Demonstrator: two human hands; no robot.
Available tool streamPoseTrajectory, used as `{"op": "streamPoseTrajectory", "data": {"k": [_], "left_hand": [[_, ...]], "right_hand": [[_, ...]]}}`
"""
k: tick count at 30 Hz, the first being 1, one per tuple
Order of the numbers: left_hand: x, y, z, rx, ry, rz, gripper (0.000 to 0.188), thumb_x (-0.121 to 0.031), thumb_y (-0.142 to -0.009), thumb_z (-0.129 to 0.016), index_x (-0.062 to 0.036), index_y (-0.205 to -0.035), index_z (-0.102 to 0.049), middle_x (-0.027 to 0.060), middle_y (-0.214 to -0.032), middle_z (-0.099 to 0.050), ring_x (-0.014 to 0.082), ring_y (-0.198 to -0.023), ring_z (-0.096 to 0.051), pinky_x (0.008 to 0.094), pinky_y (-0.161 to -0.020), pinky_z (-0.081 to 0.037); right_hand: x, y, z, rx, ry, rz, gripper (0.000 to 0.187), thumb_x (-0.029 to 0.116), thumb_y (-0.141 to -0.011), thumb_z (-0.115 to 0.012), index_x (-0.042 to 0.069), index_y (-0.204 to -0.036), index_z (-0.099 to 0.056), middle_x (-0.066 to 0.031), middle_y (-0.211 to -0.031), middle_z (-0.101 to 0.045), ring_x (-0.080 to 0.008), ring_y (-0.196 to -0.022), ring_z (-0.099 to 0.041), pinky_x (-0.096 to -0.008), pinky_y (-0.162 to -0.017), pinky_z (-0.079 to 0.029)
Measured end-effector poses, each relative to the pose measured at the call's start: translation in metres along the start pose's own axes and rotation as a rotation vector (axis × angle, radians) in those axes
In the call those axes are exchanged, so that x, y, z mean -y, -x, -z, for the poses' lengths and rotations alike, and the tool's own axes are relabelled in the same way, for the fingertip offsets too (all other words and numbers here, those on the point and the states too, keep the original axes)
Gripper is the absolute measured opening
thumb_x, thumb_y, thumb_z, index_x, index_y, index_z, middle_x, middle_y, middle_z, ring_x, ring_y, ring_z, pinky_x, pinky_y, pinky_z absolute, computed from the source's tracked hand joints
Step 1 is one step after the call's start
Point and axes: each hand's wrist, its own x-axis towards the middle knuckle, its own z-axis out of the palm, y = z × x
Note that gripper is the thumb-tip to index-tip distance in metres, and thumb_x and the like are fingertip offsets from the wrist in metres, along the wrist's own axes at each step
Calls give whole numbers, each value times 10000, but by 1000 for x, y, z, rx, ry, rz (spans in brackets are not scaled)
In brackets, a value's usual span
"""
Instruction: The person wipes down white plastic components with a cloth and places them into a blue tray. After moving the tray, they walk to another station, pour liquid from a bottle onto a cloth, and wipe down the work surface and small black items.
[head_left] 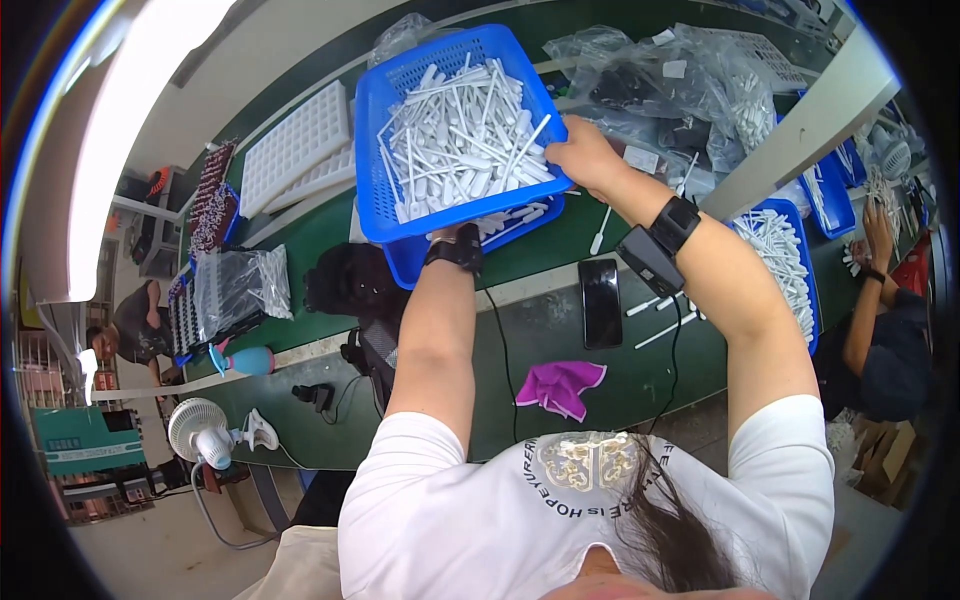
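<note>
A blue plastic basket (pixel 480 211), heaped with white plastic sticks with bulbous ends (pixel 460 135), is tilted over a second blue basket (pixel 402 263). My right hand (pixel 583 155) is closed on the upper basket's right rim. Under its near edge reaches my left hand (pixel 441 235), the fingers hidden between the two baskets, so its grip does not show. More white sticks lie in the lower basket, mostly covered by the upper one. A few loose sticks (pixel 600 232) lie on the green table to the right.
A black phone (pixel 600 304) and a purple cloth (pixel 562 388) lie nearer me. Foam trays (pixel 300 145) stand left, clear plastic bags (pixel 640 85) at the back. A pale post (pixel 815 125) slants across the right, by another stick-filled basket (pixel 812 320) and a co-worker's hands (pixel 879 235).
</note>
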Motion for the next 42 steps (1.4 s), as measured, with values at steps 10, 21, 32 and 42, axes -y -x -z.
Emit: {"op": "streamPoseTrajectory", "data": {"k": [10,21,32,42], "left_hand": [[-61,112,-60,-642,-49,-182,793,-633,-780,-382,-69,-1329,-292,114,-1408,-234,333,-1285,-208,580,-1020,-135],[-34,145,-108,-1114,-155,17,670,-362,-780,-591,-20,-1266,-282,212,-1277,-345,413,-1160,-352,628,-901,-311],[-91,183,-48,-1356,-256,-51,154,-61,-762,-517,21,-892,-528,156,-887,-601,295,-882,-579,410,-814,-471],[-109,166,-33,-1203,-59,58,375,-46,-758,-491,165,-1050,-390,281,-1094,-476,417,-1026,-475,465,-892,-443]], "right_hand": [[-32,4,-32,-7,231,132,343,125,-686,-557,-87,-944,-477,-248,-806,-568,-363,-767,-570,-396,-698,-442],[-68,34,-111,55,232,167,370,135,-692,-545,-49,-1004,-468,-271,-858,-575,-407,-815,-566,-434,-714,-444],[-77,139,-74,125,-201,144,584,299,-698,-643,-6,-1146,-425,-202,-1067,-538,-382,-950,-525,-406,-795,-441],[-211,262,143,53,1093,170,945,404,-557,-752,68,-1307,-285,-176,-1356,-255,-321,-1274,-224,-462,-1018,-217]]}}
